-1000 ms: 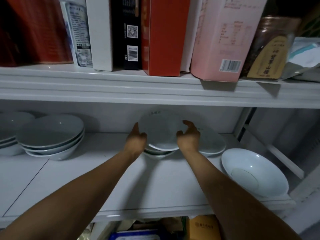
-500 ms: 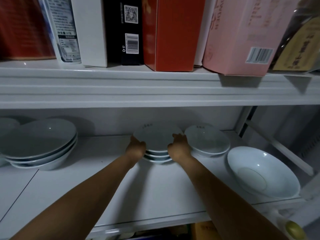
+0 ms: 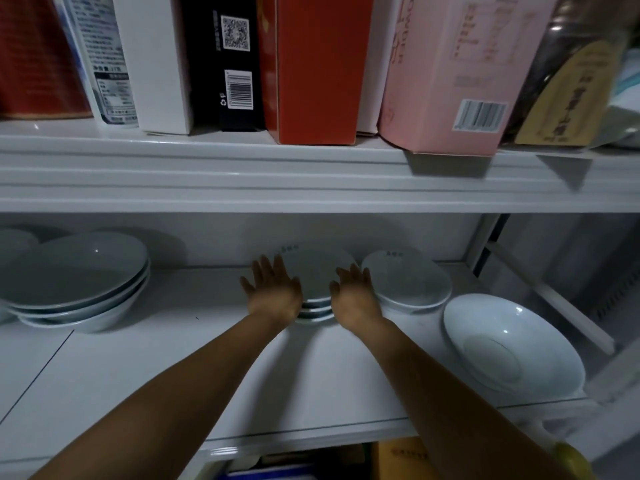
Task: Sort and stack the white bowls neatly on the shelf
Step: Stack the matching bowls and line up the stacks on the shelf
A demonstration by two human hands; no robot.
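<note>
Flanking the glossy white bowl stack (image 3: 317,271) on the shelf (image 3: 173,341), your left hand (image 3: 273,292) and right hand (image 3: 353,296) show straight, spread fingers gripping nothing, and hide its sides. Grey writing on its far rim is too small to read. Just beside your right hand sits a second stack (image 3: 407,282).

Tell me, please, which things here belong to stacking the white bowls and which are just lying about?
For the job: middle stack of small bowls, between the open left hand and right hand; small bowl to its right; lone large bowl; stack of large bowls; lower shelf.
Lying about, on the upper shelf: red box, pink box, black box, jar.
</note>
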